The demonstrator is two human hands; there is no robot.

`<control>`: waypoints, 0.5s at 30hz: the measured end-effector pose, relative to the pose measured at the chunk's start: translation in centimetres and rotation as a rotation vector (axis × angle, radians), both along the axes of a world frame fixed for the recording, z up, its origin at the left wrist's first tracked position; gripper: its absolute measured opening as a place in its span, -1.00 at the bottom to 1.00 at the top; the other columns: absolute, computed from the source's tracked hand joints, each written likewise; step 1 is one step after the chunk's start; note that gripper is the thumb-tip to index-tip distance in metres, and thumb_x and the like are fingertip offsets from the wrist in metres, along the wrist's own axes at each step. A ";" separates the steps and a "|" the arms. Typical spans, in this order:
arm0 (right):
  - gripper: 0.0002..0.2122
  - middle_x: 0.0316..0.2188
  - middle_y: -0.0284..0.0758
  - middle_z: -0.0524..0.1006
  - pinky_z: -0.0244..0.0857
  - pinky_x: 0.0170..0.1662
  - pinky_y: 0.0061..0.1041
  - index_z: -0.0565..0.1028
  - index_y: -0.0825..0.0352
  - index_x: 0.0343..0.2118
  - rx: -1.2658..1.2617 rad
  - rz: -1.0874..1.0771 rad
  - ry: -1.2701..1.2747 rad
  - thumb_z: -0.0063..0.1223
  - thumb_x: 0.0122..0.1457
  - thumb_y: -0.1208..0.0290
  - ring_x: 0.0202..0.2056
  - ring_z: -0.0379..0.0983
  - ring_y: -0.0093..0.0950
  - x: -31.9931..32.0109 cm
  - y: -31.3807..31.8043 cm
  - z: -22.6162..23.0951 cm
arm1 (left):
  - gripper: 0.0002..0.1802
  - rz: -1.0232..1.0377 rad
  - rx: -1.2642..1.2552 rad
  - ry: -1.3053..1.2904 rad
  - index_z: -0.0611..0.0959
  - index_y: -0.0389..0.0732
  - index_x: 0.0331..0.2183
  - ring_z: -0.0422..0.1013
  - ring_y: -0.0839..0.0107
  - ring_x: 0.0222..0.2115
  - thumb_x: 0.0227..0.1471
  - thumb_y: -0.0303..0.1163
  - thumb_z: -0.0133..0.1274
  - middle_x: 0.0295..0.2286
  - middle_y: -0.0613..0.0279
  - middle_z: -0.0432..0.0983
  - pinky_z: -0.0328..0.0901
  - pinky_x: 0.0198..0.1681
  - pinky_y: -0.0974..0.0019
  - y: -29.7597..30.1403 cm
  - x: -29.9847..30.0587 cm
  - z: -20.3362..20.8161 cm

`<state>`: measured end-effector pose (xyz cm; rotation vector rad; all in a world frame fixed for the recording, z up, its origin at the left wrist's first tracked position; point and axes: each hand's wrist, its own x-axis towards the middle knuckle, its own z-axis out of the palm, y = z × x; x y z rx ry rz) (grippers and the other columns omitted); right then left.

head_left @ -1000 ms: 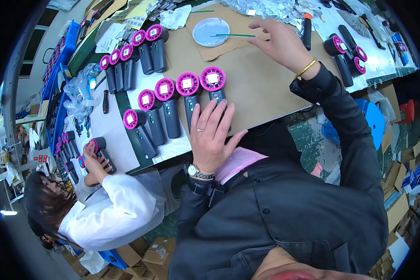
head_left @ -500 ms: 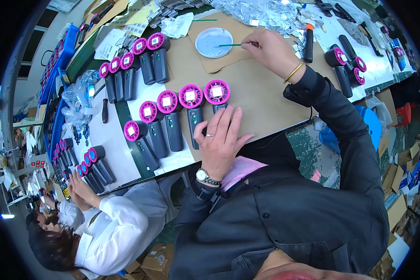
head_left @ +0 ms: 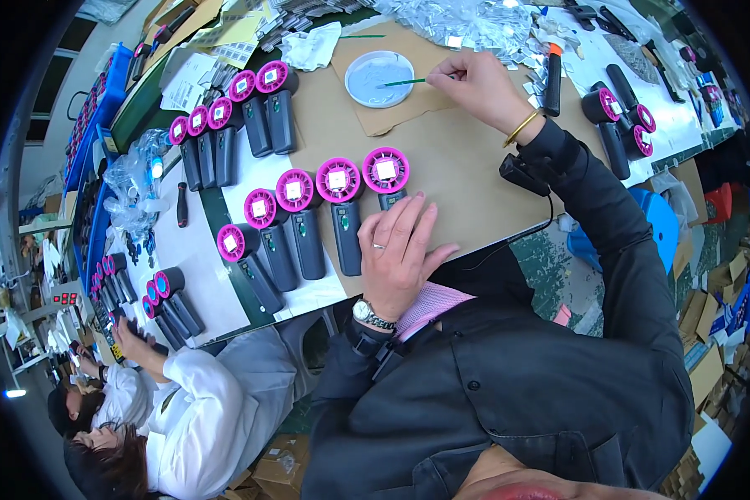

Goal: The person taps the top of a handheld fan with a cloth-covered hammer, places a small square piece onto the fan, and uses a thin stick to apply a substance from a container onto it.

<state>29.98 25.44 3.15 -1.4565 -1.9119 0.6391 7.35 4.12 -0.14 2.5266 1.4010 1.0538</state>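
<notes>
My right hand (head_left: 475, 87) pinches a thin green stick (head_left: 402, 82). The stick's tip is in a shallow round white dish (head_left: 408, 68) of pale paste. My left hand (head_left: 398, 254) lies with fingers stretched over the handle of a grey device with a magenta round head (head_left: 386, 170), which looks like a small fan or hair dryer. Most of that handle is hidden under the hand. A white square sits in the middle of the head. Several similar devices (head_left: 307, 243) lie in a slanting row to its left, white squares on their heads.
More such devices (head_left: 217, 158) lie at the upper left. A piece of cardboard (head_left: 375, 122) is under the dish. An orange-and-black tool (head_left: 552, 79) lies near my right hand, and a screwdriver (head_left: 182, 204) to the left. A co-worker in a white sleeve (head_left: 204, 379) sits at the left.
The stick and its tip have shifted slightly left in the dish with my right hand. My left hand has barely moved. The co-worker's hands have moved left.
</notes>
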 end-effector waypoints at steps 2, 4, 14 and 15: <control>-0.70 -0.47 -0.37 0.65 0.37 -0.38 -0.51 0.74 0.46 -0.22 -0.057 0.010 0.038 0.37 0.29 0.23 -0.44 0.48 -0.65 -0.1 0.3 -0.1 | -0.24 -0.004 -0.002 -0.002 0.62 -0.20 0.18 0.46 0.17 0.20 -0.01 -0.12 0.48 0.19 0.10 0.53 0.24 0.21 -0.01 0.1 0.0 0.0; -0.70 -0.47 -0.38 0.65 0.36 -0.39 -0.53 0.74 0.46 -0.22 -0.097 -0.003 0.060 0.38 0.28 0.23 -0.44 0.46 -0.66 -0.3 0.3 0.2 | -0.25 -0.011 -0.008 -0.006 0.63 -0.20 0.18 0.45 0.16 0.20 -0.01 -0.13 0.48 0.18 0.10 0.53 0.25 0.21 -0.01 0.1 0.0 0.0; -0.76 -0.49 -0.50 0.56 0.15 -0.44 -0.59 0.74 0.40 -0.24 -0.379 -0.072 0.335 0.41 0.26 0.28 -0.47 0.33 -0.69 -0.6 1.4 -1.2 | -0.27 0.007 -0.006 -0.022 0.64 -0.20 0.15 0.44 0.14 0.21 0.00 -0.13 0.48 0.18 0.11 0.53 0.25 0.23 -0.02 -0.2 0.0 -0.2; -0.76 -0.49 -0.50 0.56 0.15 -0.44 -0.59 0.74 0.40 -0.24 -0.378 -0.073 0.335 0.41 0.26 0.28 -0.47 0.33 -0.69 -0.3 1.4 -1.1 | -0.27 0.011 -0.008 -0.026 0.64 -0.20 0.15 0.44 0.14 0.21 0.00 -0.13 0.48 0.18 0.11 0.53 0.25 0.23 -0.02 -0.2 0.1 -0.2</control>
